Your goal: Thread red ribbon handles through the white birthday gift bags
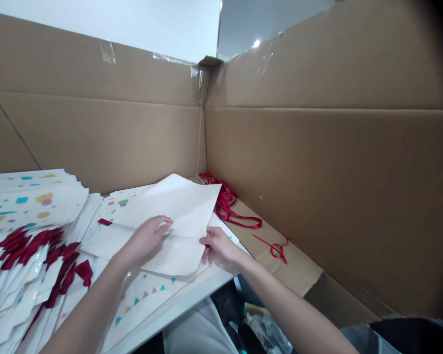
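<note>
Many printed papers (pixel 25 199) overlap at your far left, dark red ribbon ends (pixel 33 244) lying across them. Your left hand (pixel 149 240) is over the white paper (pixel 192 211), fingers close together and slightly bent, gripping nothing visible; whether it presses down cannot be told. The white paper lies in front of you, on top of printed sheets (pixel 147 295). By its look, it should be light, fairly stiff and easily creased; hold it by the edges, with gentle pressure. Your right hand (pixel 219 246) pinches its right edge, a scrap of red at the fingertips. Farther right, red ribbon (pixel 227 210) lies heaped beside the cardboard wall (pixel 317 162); one loose ribbon (pixel 276 250) lies nearer you.
</note>
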`<state>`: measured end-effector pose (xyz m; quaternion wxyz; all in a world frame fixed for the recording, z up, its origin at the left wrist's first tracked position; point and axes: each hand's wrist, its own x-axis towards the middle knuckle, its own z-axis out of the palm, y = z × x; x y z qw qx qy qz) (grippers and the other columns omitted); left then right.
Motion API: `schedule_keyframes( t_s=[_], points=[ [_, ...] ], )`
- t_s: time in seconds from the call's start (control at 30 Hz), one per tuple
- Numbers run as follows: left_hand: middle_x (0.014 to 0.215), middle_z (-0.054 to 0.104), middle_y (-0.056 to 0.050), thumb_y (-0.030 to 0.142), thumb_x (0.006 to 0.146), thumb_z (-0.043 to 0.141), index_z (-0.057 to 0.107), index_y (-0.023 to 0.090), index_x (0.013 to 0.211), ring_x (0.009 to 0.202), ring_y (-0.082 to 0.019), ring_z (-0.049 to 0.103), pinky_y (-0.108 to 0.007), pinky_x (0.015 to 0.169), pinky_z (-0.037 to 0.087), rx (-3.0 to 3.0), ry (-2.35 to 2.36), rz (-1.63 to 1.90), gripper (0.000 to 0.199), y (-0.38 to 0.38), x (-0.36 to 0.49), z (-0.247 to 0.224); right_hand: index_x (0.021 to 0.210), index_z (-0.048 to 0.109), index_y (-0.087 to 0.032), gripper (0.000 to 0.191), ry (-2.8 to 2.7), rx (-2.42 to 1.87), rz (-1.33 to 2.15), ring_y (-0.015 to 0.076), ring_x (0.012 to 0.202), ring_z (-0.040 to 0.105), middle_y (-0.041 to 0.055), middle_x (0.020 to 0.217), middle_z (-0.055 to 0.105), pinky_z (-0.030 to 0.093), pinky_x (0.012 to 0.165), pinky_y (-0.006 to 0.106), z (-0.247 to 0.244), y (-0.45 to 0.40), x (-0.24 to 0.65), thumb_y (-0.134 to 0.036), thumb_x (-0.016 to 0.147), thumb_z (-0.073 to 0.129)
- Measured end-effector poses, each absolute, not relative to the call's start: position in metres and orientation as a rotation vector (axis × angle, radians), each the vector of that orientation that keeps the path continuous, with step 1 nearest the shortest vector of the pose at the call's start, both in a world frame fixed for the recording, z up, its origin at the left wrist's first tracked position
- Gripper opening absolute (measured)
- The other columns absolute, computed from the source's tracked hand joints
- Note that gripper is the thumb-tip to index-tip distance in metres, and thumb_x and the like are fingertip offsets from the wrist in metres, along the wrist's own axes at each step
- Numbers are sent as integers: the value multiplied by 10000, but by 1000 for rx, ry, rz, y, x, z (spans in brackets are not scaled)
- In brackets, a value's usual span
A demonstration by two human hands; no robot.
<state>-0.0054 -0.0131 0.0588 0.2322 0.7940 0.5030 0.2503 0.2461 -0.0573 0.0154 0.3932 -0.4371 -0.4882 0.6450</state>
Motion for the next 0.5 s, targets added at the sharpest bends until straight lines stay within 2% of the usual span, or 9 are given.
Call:
schedule_keyframes(
  t_s=[0.07, 0.13, 0.23, 0.37, 0.43, 0.5],
  points=[
    [1227, 708, -69, 488, 954, 411, 699, 224, 1085, 1144, -271, 633, -341, 998, 459, 2147, 1593, 654, 411, -2, -41, 61, 958, 628, -154, 251, -1282, -1107, 1606, 186, 479, 650, 37, 664, 690, 439, 375, 229, 16, -53, 274, -264, 733, 646],
    [1145, 730, -70, 467, 931, 429, 703, 222, 1019, 1054, -269, 656, -342, 938, 477, 2109, 1772, 536, 378, 7, -79, 60, 956, 662, -149, 263, -1342, -1169, 1528, 161, 477, 629, 44, 716, 715, 462, 403, 235, 18, -44, 306, -257, 717, 669],
    [1092, 746, -75, 445, 877, 479, 722, 226, 950, 982, -276, 666, -342, 861, 495, 2017, 1931, 389, 335, 16, -123, 52, 929, 691, -139, 269, -1396, -1259, 1560, 121, 441, 559, 29, 700, 705, 444, 414, 232, 21, -24, 349, -252, 684, 698],
    [1146, 742, -70, 494, 811, 560, 760, 248, 968, 1053, -285, 662, -325, 882, 506, 1983, 1867, 340, 354, 18, -141, 41, 970, 720, -134, 333, -1392, -1278, 1599, 161, 607, 648, 67, 829, 752, 476, 532, 244, 15, -1, 379, -234, 653, 699],
    [1137, 744, -54, 514, 773, 611, 765, 263, 966, 1032, -274, 670, -301, 872, 509, 1994, 1801, 287, 352, 17, -138, 40, 960, 724, -137, 322, -1362, -1252, 1541, 188, 700, 676, 80, 889, 761, 485, 591, 256, 6, 5, 383, -234, 656, 681],
    [1063, 753, -43, 524, 763, 623, 763, 266, 913, 958, -262, 678, -287, 820, 511, 1997, 1756, 205, 330, 15, -133, 41, 949, 717, -149, 303, -1315, -1245, 1410, 186, 712, 668, 71, 909, 757, 472, 601, 256, -3, 9, 382, -243, 665, 672]
  ],
)
